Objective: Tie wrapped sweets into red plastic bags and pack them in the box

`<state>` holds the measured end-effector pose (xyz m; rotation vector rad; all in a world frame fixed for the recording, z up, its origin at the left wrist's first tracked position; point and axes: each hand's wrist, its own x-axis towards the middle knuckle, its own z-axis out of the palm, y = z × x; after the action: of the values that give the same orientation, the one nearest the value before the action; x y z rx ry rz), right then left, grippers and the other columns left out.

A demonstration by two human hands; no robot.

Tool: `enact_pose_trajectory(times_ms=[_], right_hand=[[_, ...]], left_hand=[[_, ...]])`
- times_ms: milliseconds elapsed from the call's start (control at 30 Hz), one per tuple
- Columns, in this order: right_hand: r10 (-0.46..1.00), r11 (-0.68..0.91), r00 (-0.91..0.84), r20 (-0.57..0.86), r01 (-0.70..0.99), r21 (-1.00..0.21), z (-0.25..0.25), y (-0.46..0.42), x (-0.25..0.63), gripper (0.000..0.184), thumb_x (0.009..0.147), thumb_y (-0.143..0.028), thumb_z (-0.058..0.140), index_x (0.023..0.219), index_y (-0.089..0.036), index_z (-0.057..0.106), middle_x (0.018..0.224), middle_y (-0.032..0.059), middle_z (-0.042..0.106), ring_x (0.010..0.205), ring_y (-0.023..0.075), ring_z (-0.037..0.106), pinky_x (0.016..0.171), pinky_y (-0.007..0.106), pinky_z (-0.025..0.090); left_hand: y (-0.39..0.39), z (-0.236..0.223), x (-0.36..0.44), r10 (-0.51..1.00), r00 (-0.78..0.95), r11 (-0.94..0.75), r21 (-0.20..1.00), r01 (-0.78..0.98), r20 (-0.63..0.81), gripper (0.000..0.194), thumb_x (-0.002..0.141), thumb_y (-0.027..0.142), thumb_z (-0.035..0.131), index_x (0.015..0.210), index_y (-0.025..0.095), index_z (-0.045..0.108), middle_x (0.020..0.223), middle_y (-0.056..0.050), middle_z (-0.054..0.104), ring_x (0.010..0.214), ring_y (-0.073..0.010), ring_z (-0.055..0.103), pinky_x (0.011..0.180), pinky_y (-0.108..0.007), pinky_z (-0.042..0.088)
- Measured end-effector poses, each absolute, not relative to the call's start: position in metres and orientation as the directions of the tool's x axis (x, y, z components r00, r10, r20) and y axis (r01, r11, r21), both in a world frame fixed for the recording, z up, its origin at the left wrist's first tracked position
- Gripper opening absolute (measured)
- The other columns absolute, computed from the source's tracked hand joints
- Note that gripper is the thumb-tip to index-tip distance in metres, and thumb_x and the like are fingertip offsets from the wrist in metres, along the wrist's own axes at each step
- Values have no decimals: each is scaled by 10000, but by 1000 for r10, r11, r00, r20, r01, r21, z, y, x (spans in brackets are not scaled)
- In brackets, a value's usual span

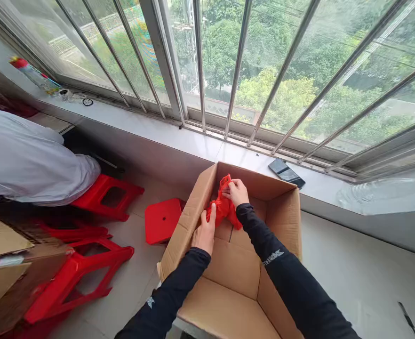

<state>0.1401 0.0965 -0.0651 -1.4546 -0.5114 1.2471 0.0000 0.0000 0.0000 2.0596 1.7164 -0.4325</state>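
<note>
A crumpled red plastic bag [223, 207] is gathered over the far left part of an open cardboard box [281, 190]. My right hand [237, 192] pinches the upper end of the bag between thumb and fingers. Lower down on its left side, my left hand [205, 229] touches the bag, thumb and forefinger raised and apart. Whether the other left fingers grip the plastic is hidden. Both forearms, in black sleeves, reach over the box. What the bag holds, if anything, cannot be made out.
A phone [287, 173] and a clear plastic bottle [386, 194] lie on the white windowsill [140, 125] below a barred window. Red stools [163, 219] stand to the left, near a person in a pale shirt [34, 160]. Another cardboard box [34, 273] sits at lower left.
</note>
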Motion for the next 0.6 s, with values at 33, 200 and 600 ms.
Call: enact_pose_trajectory(times_ms=[33, 200, 600], right_hand=[[836, -301, 368, -408, -314, -900, -67, 99, 141, 249, 986, -347, 596, 1126, -141, 607, 962, 34, 650, 761, 141, 646, 680, 308, 581], [860, -278, 343, -377, -304, -911, -69, 108, 135, 235, 987, -331, 596, 1122, -139, 610, 989, 40, 654, 812, 153, 655, 717, 321, 584], [730, -574, 525, -438, 121, -810, -103, 66, 184, 347, 991, -383, 571, 1275, -185, 565, 1283, 103, 582, 1085, 238, 612, 922, 457, 538]], left_hand=[[-7, 0, 0, 840, 204, -162, 126, 979, -503, 858, 937, 81, 591, 1581, 347, 88, 1601, -173, 283, 985, -215, 694, 862, -446, 622], [-13, -11, 3, 804, 226, -172, 149, 974, -551, 730, 943, 167, 618, 1554, 302, 243, 1544, -162, 384, 1031, -238, 676, 861, -450, 614], [36, -68, 36, 873, 166, -32, 285, 958, -459, 511, 940, 303, 627, 1419, 219, 469, 1468, -128, 465, 1247, -310, 541, 1001, -543, 494]])
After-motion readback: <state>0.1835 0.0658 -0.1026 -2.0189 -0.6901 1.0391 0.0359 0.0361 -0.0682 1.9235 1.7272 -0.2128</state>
